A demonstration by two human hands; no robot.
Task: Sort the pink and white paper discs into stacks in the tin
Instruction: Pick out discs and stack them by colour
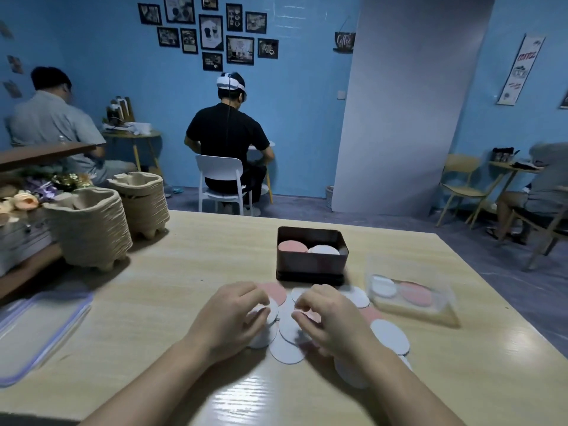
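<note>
A dark rectangular tin (pixel 310 265) stands on the wooden table, holding a pink stack (pixel 292 245) on its left and a white stack (pixel 323 250) on its right. In front of it lies a loose spread of white discs (pixel 389 336) and pink discs (pixel 274 291). My left hand (pixel 229 318) has its fingers curled round a white disc (pixel 266 313) at the spread's left side. My right hand (pixel 329 318) hovers over the middle with curled fingers pinching at a pink disc (pixel 312 316); the contact is partly hidden.
A clear plastic box (pixel 412 295) with a white and a pink disc inside lies right of the tin. Two stacks of pulp cup carriers (pixel 92 229) stand at the left, a zip bag (pixel 40 327) nearer. People sit at other tables behind.
</note>
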